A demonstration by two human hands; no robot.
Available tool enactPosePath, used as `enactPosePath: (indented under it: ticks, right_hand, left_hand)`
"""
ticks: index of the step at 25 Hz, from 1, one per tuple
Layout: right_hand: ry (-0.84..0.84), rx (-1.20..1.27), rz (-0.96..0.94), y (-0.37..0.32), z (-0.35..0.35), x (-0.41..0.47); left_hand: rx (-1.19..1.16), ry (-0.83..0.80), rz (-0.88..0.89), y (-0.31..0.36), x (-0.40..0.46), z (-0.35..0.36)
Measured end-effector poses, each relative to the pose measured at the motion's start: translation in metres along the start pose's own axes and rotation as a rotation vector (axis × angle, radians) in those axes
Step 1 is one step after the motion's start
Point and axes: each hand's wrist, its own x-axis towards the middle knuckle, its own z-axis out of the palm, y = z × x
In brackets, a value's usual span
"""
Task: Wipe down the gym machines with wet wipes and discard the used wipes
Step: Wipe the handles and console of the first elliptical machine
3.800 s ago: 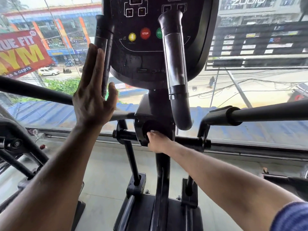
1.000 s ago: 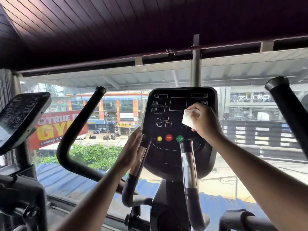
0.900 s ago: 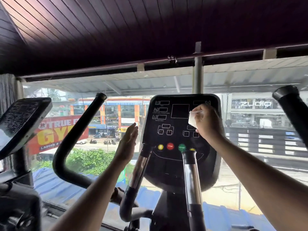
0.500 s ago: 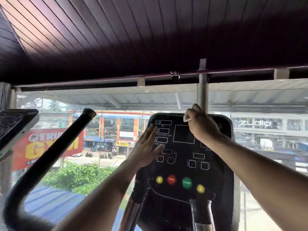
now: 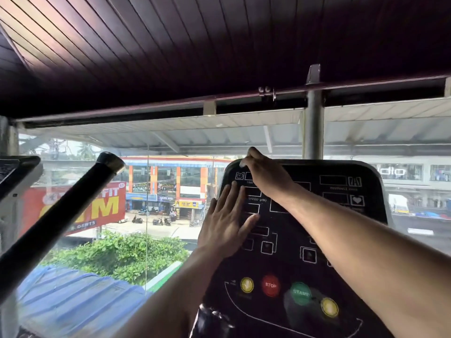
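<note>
Wiping is under way: the right hand (image 5: 264,178) pinches a small white wet wipe (image 5: 242,163) against the upper-left corner of the black elliptical console panel (image 5: 305,240). The left hand (image 5: 225,226) lies flat, fingers straight, steadying the panel's left edge. Next, probably strokes down toward the coloured buttons.

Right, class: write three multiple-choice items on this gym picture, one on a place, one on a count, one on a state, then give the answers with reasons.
1. Where does the right hand hold the wipe?
A. at the console's top left corner
B. on the START button
C. on the black handlebar

2. How many yellow buttons does the console show?
A. none
B. two
C. four

3. How does the left hand lie?
A. fist closed on a wipe
B. gripping the handlebar
C. fingers straight, flat on the panel

Answers: 1 A, the white wipe peeks out at that corner. 2 B, one either side of STOP and START. 3 C, the fingers lie spread on the panel.
</note>
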Motion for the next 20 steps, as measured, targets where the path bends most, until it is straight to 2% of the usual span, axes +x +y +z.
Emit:
enactPosePath:
  ticks: [3, 7, 11, 13, 15, 18, 20]
  right_hand:
    - [-0.016, 0.026, 0.015, -0.004, 0.02, 0.021]
    - [-0.143, 0.017, 0.075, -0.011, 0.03, 0.044]
    - [-0.118, -0.036, 0.022, -0.016, 0.027, 0.033]
    - [-0.093, -0.089, 0.055, -0.014, 0.022, 0.029]
    - [-0.148, -0.13, 0.122, -0.01, 0.015, 0.033]
    - [-0.238, -0.066, 0.121, -0.007, 0.013, 0.04]
    - [-0.222, 0.031, 0.078, -0.005, 0.012, 0.033]
  left_hand:
    - [-0.018, 0.012, 0.002, -0.001, 0.0, 0.001]
    - [-0.041, 0.033, 0.014, 0.0, -0.001, 0.002]
    - [-0.028, 0.023, 0.024, 0.0, -0.001, 0.002]
    - [-0.037, 0.026, 0.024, 0.0, -0.002, 0.0]
    - [-0.044, 0.017, 0.016, -0.001, -0.003, 0.001]
    - [-0.035, 0.022, 0.016, -0.003, -0.001, 0.003]
    - [-0.041, 0.018, 0.016, -0.004, -0.001, 0.004]
